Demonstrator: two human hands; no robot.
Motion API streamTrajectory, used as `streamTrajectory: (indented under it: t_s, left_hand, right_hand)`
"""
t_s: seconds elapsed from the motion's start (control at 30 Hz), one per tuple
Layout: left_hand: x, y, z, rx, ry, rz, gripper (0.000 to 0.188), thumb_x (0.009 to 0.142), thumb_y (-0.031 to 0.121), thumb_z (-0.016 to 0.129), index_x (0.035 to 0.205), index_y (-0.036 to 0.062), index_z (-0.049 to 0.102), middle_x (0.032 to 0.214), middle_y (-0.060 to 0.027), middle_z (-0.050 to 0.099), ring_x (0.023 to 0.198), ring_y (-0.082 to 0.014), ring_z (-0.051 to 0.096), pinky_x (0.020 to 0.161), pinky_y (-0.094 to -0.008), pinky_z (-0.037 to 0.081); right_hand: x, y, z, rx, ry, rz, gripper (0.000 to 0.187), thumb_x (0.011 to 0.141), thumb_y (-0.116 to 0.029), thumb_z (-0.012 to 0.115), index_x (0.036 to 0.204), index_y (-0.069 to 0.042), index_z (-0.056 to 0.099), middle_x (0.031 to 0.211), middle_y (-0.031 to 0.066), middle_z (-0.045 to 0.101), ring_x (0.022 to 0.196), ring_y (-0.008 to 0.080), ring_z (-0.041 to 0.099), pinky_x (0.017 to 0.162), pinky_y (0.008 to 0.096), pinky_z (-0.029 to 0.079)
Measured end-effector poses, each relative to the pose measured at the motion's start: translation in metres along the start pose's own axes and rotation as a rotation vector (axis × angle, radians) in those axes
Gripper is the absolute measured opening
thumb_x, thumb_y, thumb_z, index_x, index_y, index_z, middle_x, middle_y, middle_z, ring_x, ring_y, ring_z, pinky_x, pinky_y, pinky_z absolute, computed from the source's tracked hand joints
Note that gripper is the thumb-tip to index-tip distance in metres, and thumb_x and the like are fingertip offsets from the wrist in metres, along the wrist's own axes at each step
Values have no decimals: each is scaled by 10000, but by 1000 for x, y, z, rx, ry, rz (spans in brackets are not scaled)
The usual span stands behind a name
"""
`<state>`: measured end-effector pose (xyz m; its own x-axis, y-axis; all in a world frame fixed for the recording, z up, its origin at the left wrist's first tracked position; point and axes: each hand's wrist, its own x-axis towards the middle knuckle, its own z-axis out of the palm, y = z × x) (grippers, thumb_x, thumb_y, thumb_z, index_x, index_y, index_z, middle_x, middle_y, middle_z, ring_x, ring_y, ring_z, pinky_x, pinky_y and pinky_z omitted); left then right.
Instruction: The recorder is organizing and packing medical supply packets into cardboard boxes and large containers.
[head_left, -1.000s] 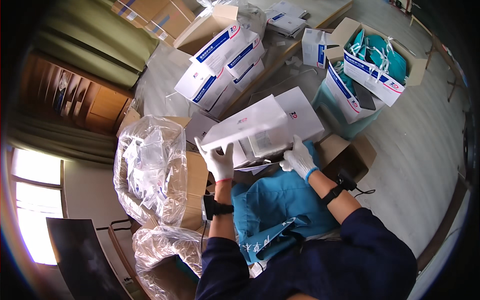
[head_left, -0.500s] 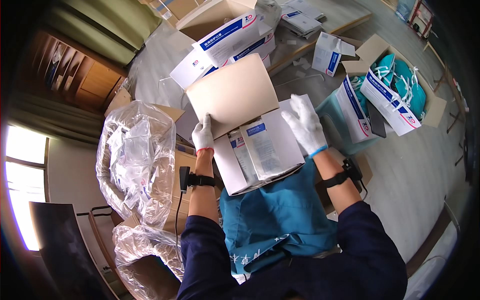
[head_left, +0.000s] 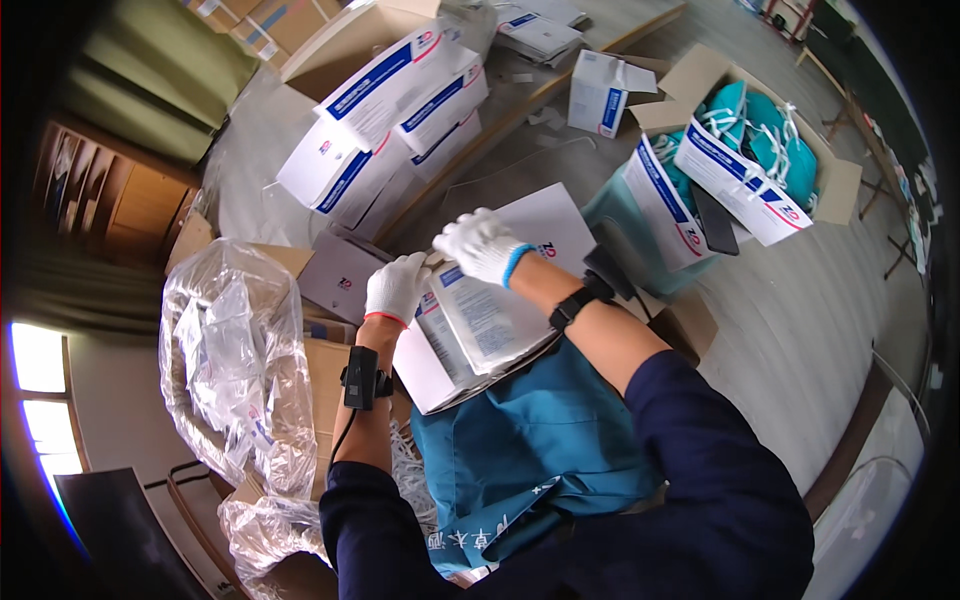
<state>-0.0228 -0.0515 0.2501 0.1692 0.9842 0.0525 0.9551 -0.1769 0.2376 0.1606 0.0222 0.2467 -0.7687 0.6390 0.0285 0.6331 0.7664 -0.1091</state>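
Fingers bent, the left hand (head_left: 398, 288), in a white knit glove with a red cuff, rests at the upper-left edge of an open white cardboard box (head_left: 420, 368) at the centre of the frame; its forearm rises almost straight from the lower edge, a black device strapped near the wrist. The right hand (head_left: 478, 246), in a matching glove with a blue cuff, is bunched over the top edge of that box, palm down, its forearm slanting in from the lower right under a black strap (head_left: 572, 308). I cannot tell whether either hand pinches the cardboard, since the gloves hide their fingertips. Inside the box, clear-wrapped flat packets (head_left: 490, 318) carry a blue heading and lines of print too small to read. A white cardboard panel (head_left: 560, 222) beyond the right hand bears a small red-and-blue logo. At the upper left, stacked white cartons (head_left: 345, 165) show blue bands with pale lettering and red accents; a similar white carton (head_left: 740, 185) at the upper right holds teal cloth pieces (head_left: 785, 150) with white ties. Below the box, teal cloth (head_left: 530, 440) carries white written characters near the lower edge.
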Motion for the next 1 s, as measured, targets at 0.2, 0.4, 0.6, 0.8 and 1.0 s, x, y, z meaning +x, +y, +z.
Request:
streamTrajectory:
  t_s: [0.2,0.4,0.6,0.8,1.0]
  left_hand:
    - [12,2,27,175,-21,-22,266,948,346,592,844,108,651,709,-169,680,694,-368,688,633,-484,531]
    - [11,9,-4,210,-154,-223,476,951,520,509,796,116,706,800,-148,705,792,-361,691,696,-478,534]
    - [-27,-6,-19,-102,190,-292,429,956,470,545,963,82,727,989,-152,715,911,-369,675,793,-485,526]
    - [-86,82,-11,10,102,-902,980,734,564,736,1480,60,348,1275,-223,570,1118,-396,629,919,-490,526]
    - [-97,77,-11,-133,103,-938,431,849,328,577,1153,22,573,1017,-278,709,974,-434,695,867,-481,545]
  right_hand:
    - [1,1,14,32,79,40,171,842,-246,640,856,-134,768,874,129,755,839,294,747,663,445,592]
    - [-13,26,-22,282,-88,254,415,889,-486,607,949,-112,777,943,166,733,922,363,706,779,470,553]
    - [-44,4,-35,337,337,291,575,892,-484,662,1239,-28,612,1137,168,688,1035,352,664,890,440,533]
    - [-120,-54,-29,63,169,640,639,848,-424,716,1285,-16,490,1101,239,664,957,393,680,786,478,565]
    - [-134,-26,-42,308,-38,620,466,878,-334,638,1171,5,510,1085,249,667,953,386,698,731,489,570]
